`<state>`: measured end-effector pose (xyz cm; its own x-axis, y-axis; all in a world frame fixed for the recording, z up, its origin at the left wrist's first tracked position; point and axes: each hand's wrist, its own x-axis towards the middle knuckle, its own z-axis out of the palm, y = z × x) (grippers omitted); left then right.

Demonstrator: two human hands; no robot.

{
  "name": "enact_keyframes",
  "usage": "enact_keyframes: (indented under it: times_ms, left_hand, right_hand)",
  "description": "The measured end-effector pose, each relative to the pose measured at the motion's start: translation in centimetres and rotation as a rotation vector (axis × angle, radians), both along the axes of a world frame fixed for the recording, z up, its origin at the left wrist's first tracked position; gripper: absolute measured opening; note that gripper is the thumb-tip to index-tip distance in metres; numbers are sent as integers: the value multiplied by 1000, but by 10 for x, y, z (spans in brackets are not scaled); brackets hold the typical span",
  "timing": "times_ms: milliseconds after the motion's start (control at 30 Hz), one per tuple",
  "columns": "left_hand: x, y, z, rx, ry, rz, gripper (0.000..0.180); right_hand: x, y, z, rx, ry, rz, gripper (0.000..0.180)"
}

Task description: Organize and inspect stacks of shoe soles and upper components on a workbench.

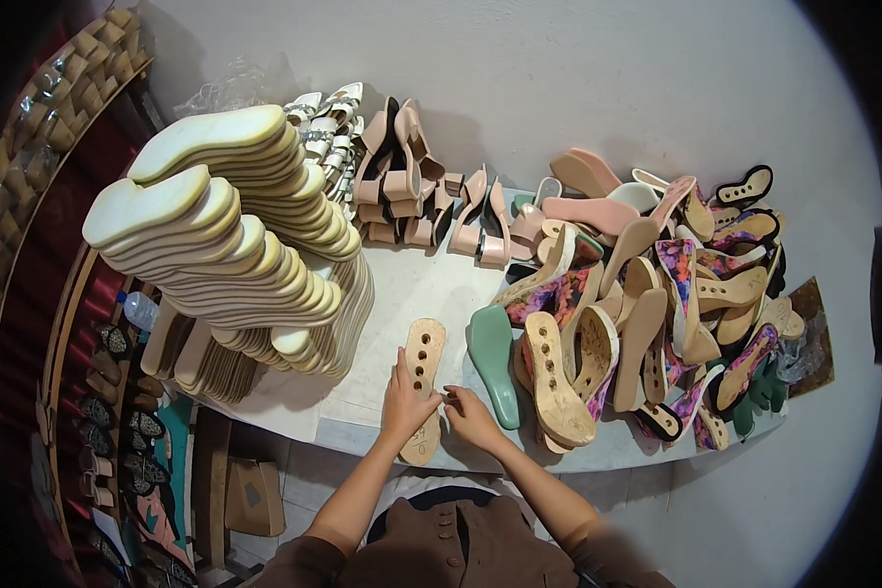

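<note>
A tan shoe sole (422,377) with a row of dark round holes lies upright along my line of sight at the table's front edge. My left hand (405,409) is closed around its middle, fingers along the left edge and thumb across the top. Just right of the sole, my right hand (471,419) hovers close with its fingers slightly bent and apart, holding nothing that I can see. A green sole-shaped piece (494,365) lies beyond the right hand. Next to it rests a tan wedge sole (551,377), also with holes.
Tall stacks of cream foot-shaped sheets (220,250) stand left on the white table (361,390). Pink heeled sandals (407,181) sit at the back. A heap of wedge soles and floral pieces (681,269) fills the right. Shelves of shoes (127,431) stand lower left.
</note>
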<state>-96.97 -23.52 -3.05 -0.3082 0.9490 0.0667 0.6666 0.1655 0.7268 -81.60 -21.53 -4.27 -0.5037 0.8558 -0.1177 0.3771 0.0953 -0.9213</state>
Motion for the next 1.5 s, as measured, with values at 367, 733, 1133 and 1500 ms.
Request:
enact_keyframes:
  times_ms: [367,733,1133,1500]
  left_hand:
    - [8,3,6,-21,-121,10,95]
    - [19,-4,10,-33,-24,43,96]
    - [28,-47,-5,-48,141,137,90]
    - [9,-85,-11,-70,118,89,57]
  right_hand:
    - [65,33,90,560,-242,-292,42]
    - [106,35,97,169,-612,-268,78]
    - [83,10,136,-140,368,-257,87]
    - [40,-3,73,-202,379,-162,81]
